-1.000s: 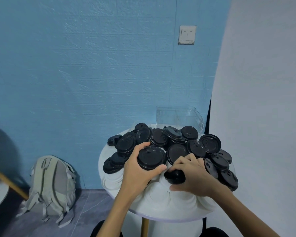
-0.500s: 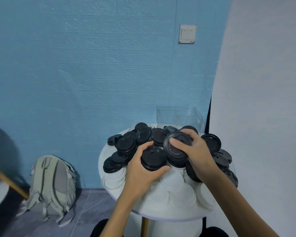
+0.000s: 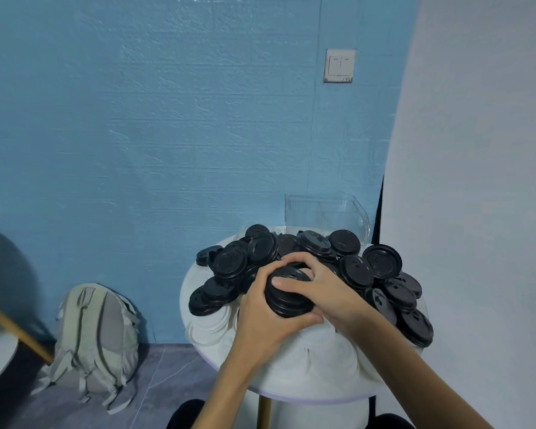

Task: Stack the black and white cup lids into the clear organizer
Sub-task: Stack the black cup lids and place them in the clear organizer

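A short stack of black lids (image 3: 288,297) sits mid-table, gripped by both hands: left hand (image 3: 262,317) fingers curl under it, right hand (image 3: 322,289) fingers wrap over its top. Loose black lids (image 3: 356,270) crowd it on 3 sides, white lids (image 3: 211,323) reach the round table (image 3: 316,394) near edge, and the clear organizer (image 3: 325,216) stands at the far edge.

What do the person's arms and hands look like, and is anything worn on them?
Both forearms are bare, with no sleeves in view. The left hand and the right hand wear no gloves; no rings, watch or bracelet show. The fingers are uncovered, with short nails.
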The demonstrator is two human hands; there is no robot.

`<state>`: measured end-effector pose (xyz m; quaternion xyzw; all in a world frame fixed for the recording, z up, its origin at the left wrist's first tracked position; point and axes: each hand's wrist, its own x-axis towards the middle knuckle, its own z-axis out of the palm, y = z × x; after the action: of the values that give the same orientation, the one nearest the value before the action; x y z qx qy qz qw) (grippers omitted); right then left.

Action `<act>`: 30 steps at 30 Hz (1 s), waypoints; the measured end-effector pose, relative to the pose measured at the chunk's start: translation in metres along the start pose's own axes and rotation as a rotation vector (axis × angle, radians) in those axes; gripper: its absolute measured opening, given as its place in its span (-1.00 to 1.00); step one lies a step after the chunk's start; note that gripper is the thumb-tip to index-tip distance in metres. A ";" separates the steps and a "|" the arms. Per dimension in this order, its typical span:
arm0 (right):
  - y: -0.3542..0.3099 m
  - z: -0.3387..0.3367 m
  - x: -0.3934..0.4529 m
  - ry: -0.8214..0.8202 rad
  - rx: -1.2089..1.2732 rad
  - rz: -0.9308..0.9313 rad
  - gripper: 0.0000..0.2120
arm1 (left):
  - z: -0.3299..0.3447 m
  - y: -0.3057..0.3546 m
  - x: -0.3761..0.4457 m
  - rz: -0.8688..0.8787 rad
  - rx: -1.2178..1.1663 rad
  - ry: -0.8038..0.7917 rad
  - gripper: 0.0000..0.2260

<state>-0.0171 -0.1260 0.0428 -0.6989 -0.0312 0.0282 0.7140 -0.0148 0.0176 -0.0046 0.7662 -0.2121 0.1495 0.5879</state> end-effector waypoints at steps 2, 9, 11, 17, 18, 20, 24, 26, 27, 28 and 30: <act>-0.001 -0.001 -0.001 -0.008 0.122 0.036 -0.48 | 0.003 0.000 -0.002 0.007 0.010 -0.001 -0.19; 0.007 0.001 -0.002 0.086 0.170 -0.035 -0.23 | 0.007 0.002 0.000 0.004 -0.001 0.006 -0.18; 0.008 0.000 -0.002 0.102 0.142 -0.065 -0.16 | 0.009 0.005 0.001 0.017 0.007 0.002 -0.15; 0.009 -0.011 -0.002 0.088 0.015 -0.065 0.00 | 0.013 0.010 0.003 0.044 0.068 0.022 -0.39; 0.005 -0.015 -0.004 0.066 -0.041 -0.052 -0.03 | 0.013 0.010 0.003 0.044 0.073 0.029 -0.39; -0.005 -0.029 -0.009 0.045 -0.208 -0.039 -0.19 | 0.012 0.008 0.004 0.029 0.067 0.050 -0.38; -0.015 -0.074 -0.020 0.249 -0.509 -0.126 -0.57 | 0.005 0.001 0.004 -0.023 0.051 0.055 -0.37; -0.013 -0.100 -0.027 0.372 -0.745 -0.125 -0.53 | 0.004 0.000 0.004 -0.045 0.044 0.035 -0.38; -0.011 -0.111 -0.031 0.408 -0.881 -0.100 -0.49 | 0.005 0.000 0.003 -0.052 0.041 0.024 -0.38; -0.010 -0.120 -0.035 0.423 -1.004 -0.064 -0.47 | 0.005 0.000 0.003 -0.054 0.040 0.017 -0.39; -0.005 -0.133 -0.044 0.401 -1.152 0.037 -0.41 | 0.008 0.001 0.001 -0.055 0.028 0.006 -0.39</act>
<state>-0.0496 -0.2623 0.0449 -0.9648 0.1058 -0.1132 0.2126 -0.0145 0.0093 -0.0051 0.7795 -0.1870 0.1386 0.5815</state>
